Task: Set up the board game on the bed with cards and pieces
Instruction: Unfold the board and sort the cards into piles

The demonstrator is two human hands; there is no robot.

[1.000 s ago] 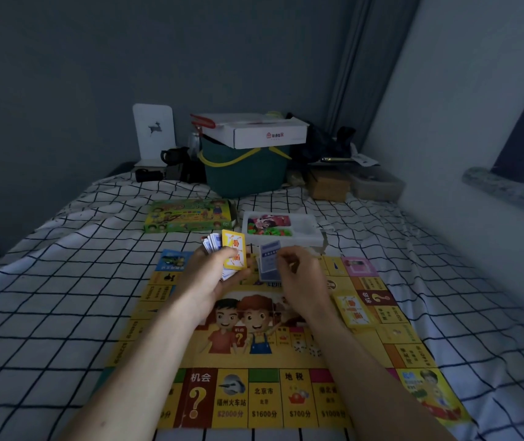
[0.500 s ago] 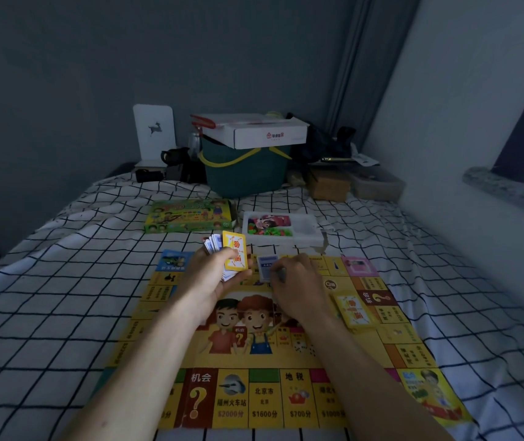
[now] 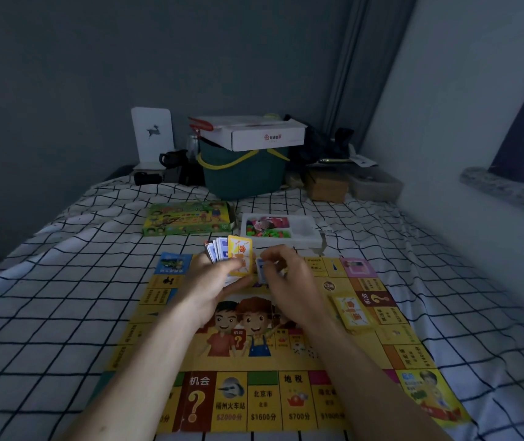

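left grip [image 3: 213, 281] fanning cards [image 3: 229, 254], right grip [image 3: 289, 281] seemingly pinching blue card [image 3: 262, 268]

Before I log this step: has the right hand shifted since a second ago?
Yes. The right hand has sunk slightly toward the game board, lowering its blue card from level with the white tray.

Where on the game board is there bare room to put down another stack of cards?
Free: the board's left side, beyond the left hand, and its near row. Crowded: the far middle, where both hands hold cards, and the right side by the yellow card pile.
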